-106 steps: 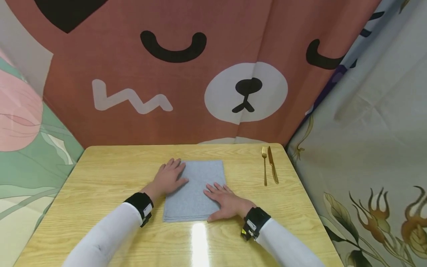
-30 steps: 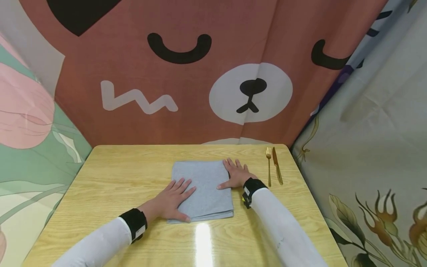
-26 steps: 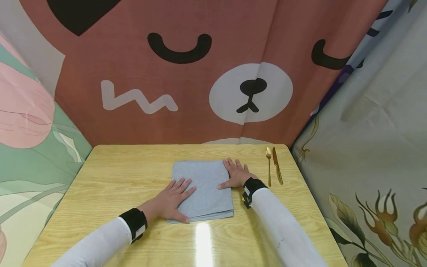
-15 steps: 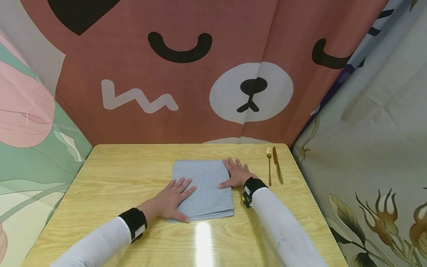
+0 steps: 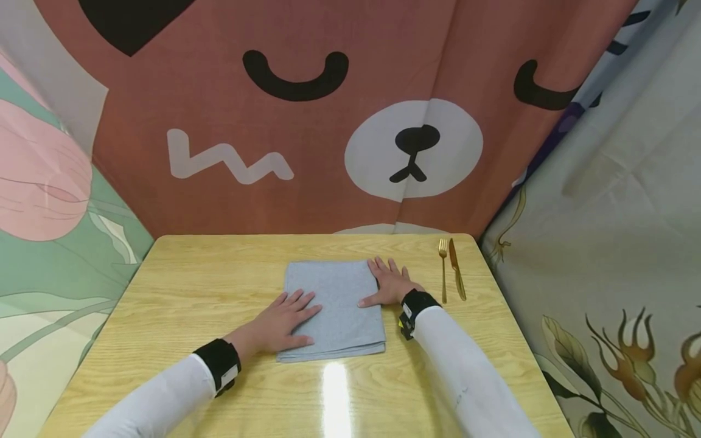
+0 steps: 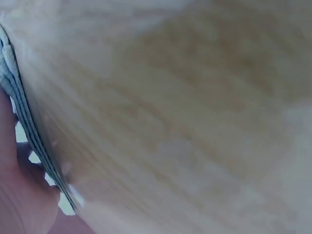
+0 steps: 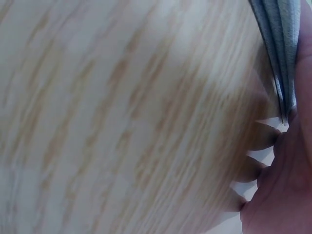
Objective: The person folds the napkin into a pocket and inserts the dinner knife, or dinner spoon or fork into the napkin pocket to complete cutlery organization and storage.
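A folded grey-blue cloth (image 5: 339,322) lies flat near the middle of the table, its layers showing along the near edge. My left hand (image 5: 276,325) rests on its left side with fingers spread and straight. On the cloth's far right edge lies my right hand (image 5: 390,285), fingers spread, thumb on top of the fabric. In the left wrist view the stacked layers of the cloth (image 6: 29,117) appear beside the left hand (image 6: 24,195). The right wrist view shows the cloth's folded edge (image 7: 280,53) next to the right hand (image 7: 287,170).
A gold fork (image 5: 443,267) and a gold knife (image 5: 457,271) lie side by side at the far right of the wooden table (image 5: 208,274). A brown printed curtain (image 5: 306,182) hangs behind the table, and a pale floral curtain (image 5: 619,243) hangs on the right.
Since the earliest frame, my left hand has come nearer along the cloth's left side and my right hand has moved to its far right edge. Most recently, the left thumb shifted slightly away from me.
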Available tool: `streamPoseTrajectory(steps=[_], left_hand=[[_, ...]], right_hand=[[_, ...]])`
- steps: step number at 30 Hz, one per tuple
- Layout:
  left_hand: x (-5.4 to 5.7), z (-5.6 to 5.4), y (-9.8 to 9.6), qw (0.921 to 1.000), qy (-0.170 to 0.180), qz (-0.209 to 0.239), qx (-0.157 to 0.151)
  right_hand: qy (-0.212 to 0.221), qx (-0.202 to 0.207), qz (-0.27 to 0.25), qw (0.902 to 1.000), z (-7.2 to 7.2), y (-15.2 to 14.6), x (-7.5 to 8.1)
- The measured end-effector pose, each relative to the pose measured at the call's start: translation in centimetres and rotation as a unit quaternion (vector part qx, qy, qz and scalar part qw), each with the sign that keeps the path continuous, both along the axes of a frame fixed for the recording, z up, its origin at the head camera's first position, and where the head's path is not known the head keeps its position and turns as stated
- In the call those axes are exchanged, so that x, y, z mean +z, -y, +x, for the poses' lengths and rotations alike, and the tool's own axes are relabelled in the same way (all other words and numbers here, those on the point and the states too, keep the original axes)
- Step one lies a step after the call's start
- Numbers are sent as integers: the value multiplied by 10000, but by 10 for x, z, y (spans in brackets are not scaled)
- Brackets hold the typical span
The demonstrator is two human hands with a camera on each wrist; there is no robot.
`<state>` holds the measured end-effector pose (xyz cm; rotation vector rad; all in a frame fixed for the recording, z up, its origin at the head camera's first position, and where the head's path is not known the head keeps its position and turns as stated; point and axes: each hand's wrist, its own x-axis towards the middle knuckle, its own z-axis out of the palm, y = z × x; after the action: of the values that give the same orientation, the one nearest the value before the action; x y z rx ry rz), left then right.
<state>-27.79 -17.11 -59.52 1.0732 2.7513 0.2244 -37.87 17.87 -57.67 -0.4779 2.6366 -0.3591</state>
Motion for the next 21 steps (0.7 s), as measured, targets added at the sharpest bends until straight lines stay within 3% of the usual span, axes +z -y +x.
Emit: streamPoseTrajectory(steps=[5, 13, 21], left_hand=[[4, -8, 2, 9994, 12, -27, 357], [3, -38, 3, 9955, 60, -172, 927], [8, -50, 1, 9922, 203, -274, 1200]], right_hand=[[-103, 19, 10, 9999, 0, 0, 1], [-71, -29, -77, 9999, 0, -1, -1], [-49, -40, -93, 9999, -2, -1, -5]])
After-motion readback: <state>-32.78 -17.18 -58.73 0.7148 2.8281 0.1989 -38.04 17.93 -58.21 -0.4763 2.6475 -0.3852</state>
